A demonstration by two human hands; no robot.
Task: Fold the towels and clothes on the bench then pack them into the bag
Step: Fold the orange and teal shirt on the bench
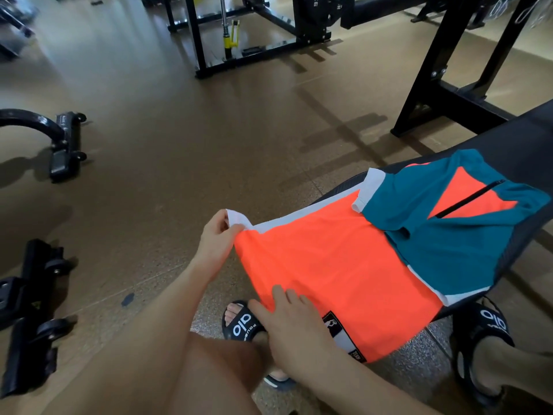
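Two hands are engaged on the orange, teal and white sports shorts [344,259], which are spread over the end of the black padded counter [514,139]. The white-trimmed corner is pinched by the left hand [217,238]; the lower edge is gripped by the right hand [294,322]. Folding appears underway; next, the held side would likely be carried across. No bag is visible.

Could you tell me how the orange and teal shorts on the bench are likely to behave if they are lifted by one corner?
The shorts would probably hang limp: the part past the bench edge already sags. They seem light, since the left hand holds up the white-trimmed corner with a mere pinch. The smooth fabric may slide on the padded bench, which may be why the right hand holds the lower edge.
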